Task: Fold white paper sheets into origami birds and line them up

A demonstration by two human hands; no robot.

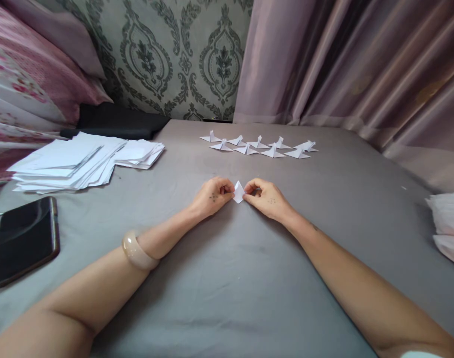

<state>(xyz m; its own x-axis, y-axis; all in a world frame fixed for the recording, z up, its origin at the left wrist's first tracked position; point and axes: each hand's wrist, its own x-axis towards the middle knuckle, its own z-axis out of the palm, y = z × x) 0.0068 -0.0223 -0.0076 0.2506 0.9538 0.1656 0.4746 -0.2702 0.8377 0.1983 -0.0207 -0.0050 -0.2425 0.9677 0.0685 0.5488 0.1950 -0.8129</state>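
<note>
A small piece of folded white paper [238, 192], diamond-shaped, is held between my two hands just above or on the grey cloth; I cannot tell if it touches. My left hand [214, 195] pinches its left side between thumb and fingers. On the opposite side my right hand [266, 197] grips the right edge the same way. Beyond the hands, several folded paper birds [245, 148] stand in two rows.
Stacks of white paper sheets [68, 161] lie at the left, in front of a black folded item [118, 121]. A phone [25, 241] with a cable rests nearer on the left. At the right edge is a whitish, crumpled-looking bundle [450, 223]. Curtains [286, 59] hang behind.
</note>
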